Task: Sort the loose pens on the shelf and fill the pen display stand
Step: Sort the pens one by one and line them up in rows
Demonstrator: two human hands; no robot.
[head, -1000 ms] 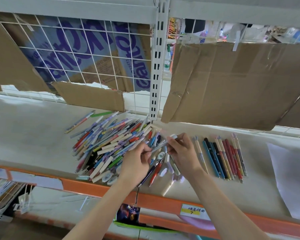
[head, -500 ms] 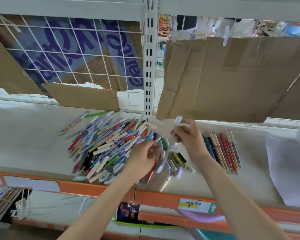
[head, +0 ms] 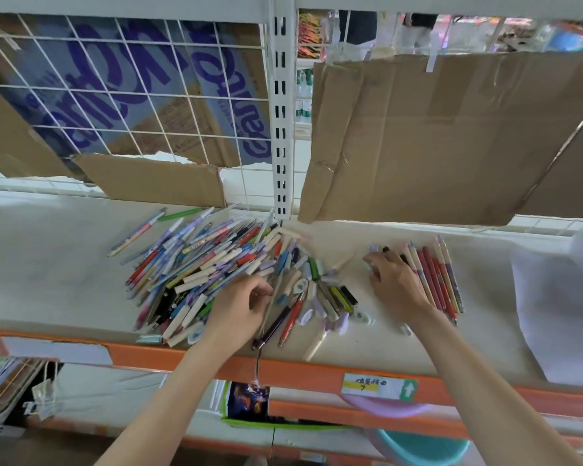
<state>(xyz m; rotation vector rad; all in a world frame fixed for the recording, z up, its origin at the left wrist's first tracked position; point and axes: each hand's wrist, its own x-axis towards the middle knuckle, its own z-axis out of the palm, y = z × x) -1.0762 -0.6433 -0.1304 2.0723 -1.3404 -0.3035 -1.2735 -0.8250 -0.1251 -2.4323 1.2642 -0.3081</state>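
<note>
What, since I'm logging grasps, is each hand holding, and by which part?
Cannot tell: left hand curls fingers into the pen pile; right hand covers the sorted row, blurred.

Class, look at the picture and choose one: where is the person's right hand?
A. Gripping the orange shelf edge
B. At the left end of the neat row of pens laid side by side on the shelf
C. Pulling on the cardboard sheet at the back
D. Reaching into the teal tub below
B: the right hand rests on the shelf with its fingers at the left end of the neat row of pens.
</note>
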